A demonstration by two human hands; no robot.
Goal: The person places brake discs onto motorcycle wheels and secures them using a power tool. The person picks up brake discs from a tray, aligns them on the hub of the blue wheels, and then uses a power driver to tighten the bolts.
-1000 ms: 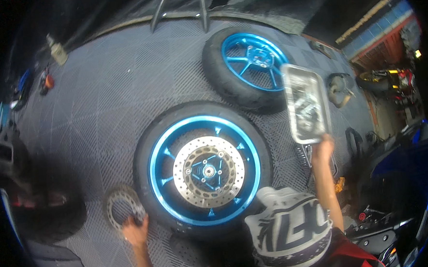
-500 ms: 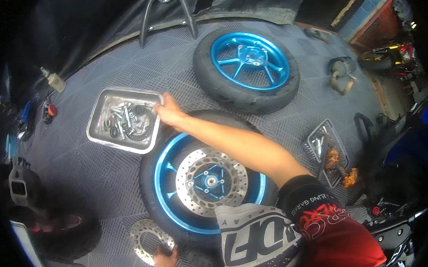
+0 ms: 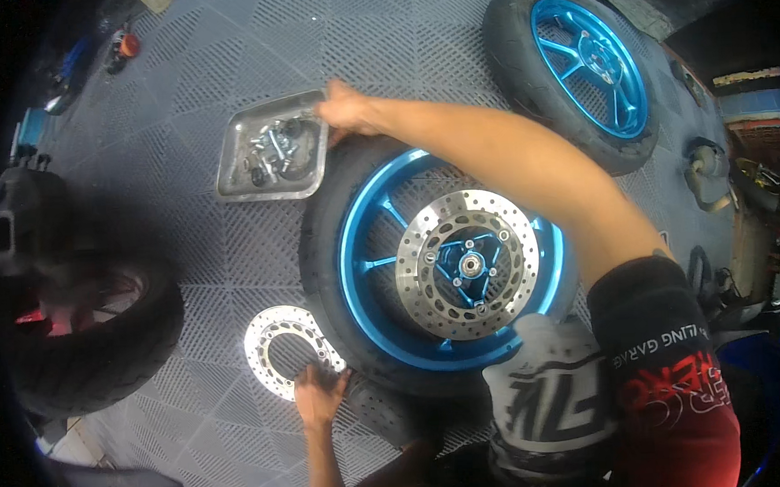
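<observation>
My right hand grips the upper right corner of a shallow metal tray. Bolts and dark ring-shaped parts lie inside it. Closer to me, my left hand has its fingers curled at the near edge of a loose, drilled brake disc, its thumb spread along the rim. Right of both stands out a blue-rimmed motorcycle wheel, lying flat with another brake disc on its hub. Whether the tray touches the floor I cannot tell.
A second blue-rimmed wheel lies at the far right. To the left is a dark tyre on a wheel. Orange-capped item sits far left. A grey patterned cloth covers my leg; an exhaust-like part lies right.
My view has swung left and nearer, shifting the wheels up or right in the picture. The tray looks smaller and lower. Both hands keep their places on the tray and the loose disc.
</observation>
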